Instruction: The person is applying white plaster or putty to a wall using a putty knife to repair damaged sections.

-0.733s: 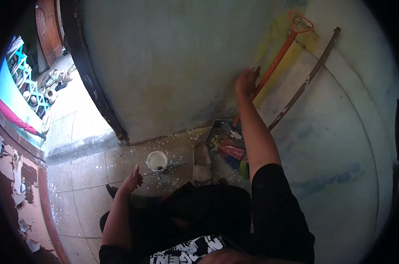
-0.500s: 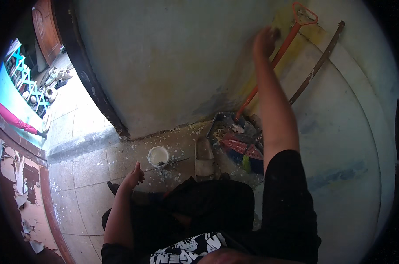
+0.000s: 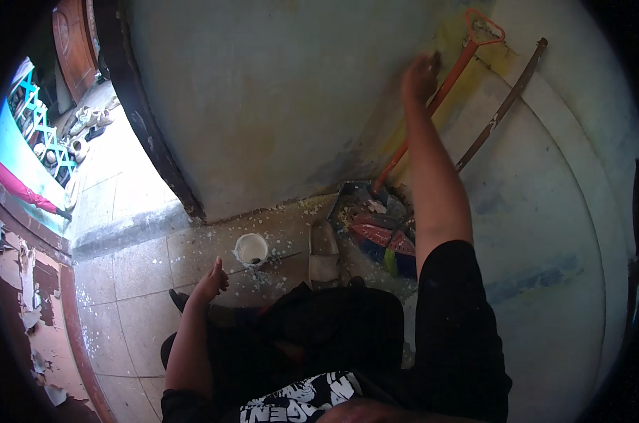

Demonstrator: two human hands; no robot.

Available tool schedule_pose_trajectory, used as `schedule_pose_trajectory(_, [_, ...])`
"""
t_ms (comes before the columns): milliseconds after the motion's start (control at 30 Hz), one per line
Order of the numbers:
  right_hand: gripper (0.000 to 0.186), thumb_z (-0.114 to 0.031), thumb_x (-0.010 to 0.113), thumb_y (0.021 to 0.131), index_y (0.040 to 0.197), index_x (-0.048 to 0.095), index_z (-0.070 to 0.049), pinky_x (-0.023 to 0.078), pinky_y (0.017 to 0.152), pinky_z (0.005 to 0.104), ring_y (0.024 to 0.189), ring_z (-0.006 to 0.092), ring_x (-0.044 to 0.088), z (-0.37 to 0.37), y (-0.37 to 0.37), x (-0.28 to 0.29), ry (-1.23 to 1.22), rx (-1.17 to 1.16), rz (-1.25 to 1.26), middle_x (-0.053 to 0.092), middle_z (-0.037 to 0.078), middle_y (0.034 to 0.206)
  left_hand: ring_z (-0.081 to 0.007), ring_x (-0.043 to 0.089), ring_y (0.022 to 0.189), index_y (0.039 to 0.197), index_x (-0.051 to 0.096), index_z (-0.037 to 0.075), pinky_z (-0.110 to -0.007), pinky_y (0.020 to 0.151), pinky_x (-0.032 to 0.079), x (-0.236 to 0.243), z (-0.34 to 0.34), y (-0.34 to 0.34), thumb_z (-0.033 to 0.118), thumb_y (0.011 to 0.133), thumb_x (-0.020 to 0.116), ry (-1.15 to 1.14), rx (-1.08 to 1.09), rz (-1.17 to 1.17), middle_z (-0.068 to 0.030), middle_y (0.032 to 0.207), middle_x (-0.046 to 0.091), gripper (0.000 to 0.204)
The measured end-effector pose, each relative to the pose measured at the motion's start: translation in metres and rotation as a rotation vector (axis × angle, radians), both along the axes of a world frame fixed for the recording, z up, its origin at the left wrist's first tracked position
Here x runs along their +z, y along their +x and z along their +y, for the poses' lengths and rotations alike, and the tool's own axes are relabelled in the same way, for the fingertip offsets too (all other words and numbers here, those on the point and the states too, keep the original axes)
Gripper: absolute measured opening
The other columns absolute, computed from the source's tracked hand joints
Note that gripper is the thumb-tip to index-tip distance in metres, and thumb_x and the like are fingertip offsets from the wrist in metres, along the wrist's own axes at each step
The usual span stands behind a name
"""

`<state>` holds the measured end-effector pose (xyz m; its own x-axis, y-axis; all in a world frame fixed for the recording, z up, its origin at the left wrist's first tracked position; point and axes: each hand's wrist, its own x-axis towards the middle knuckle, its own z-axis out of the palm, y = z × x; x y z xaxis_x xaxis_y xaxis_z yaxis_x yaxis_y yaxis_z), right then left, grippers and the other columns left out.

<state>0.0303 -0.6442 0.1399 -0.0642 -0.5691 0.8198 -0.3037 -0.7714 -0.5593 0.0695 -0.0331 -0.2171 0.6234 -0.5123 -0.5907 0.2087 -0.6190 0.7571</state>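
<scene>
My right hand [image 3: 421,77] is raised against the stained pale wall [image 3: 277,99], left of an orange long-handled tool [image 3: 457,70]. Its fingers are closed on a small dark object, too blurred to name. My left hand [image 3: 213,282] hangs at lower centre with thumb and loosely curled fingers apart, holding nothing. It is nearest a white tub [image 3: 251,249] on the speckled tiled floor [image 3: 133,275]. A pale slip-on shoe [image 3: 324,250] lies right of the tub, beside a dark dustpan [image 3: 348,197] and a red and blue item [image 3: 376,236] under my right forearm.
A brown stick [image 3: 506,106] leans at the right wall. At left are a dark doorframe [image 3: 147,127], a wooden door [image 3: 73,49], piled shoes [image 3: 87,127], a cyan lattice [image 3: 41,120], a pink cloth [image 3: 23,183] and a peeling painted surface [image 3: 45,317].
My right hand has risen up the wall from beside the middle of the orange handle, then dipped slightly. My left hand has shifted only a little, with the view.
</scene>
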Motion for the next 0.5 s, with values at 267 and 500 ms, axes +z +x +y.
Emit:
schedule_pose_trajectory(267, [0.055,-0.040,0.034,0.102,0.137,0.044,0.001,0.041,0.099,0.0540,0.122,0.0435,0.050,0.025,-0.010,-0.023,0.080,0.147,0.000,0.043,0.027,0.141,-0.0162,0.056,0.065,0.085,0.058,0.006,-0.031,0.061,0.044,-0.003,0.001,0.001,0.078,0.090,0.022,0.021,0.027,0.004,-0.0060,0.072,0.059,0.081])
schedule_pose_trajectory(500, [0.055,-0.039,0.033,0.102,0.137,0.043,0.002,0.040,0.100,0.0526,0.126,0.0406,0.047,0.012,0.001,-0.003,0.410,-0.022,0.099,0.044,0.024,0.141,-0.0182,0.059,0.071,0.091,0.058,0.005,-0.033,0.066,0.046,-0.004,0.002,0.003,0.079,0.089,0.020,0.075,-0.014,0.030,-0.0068,0.079,0.061,0.084])
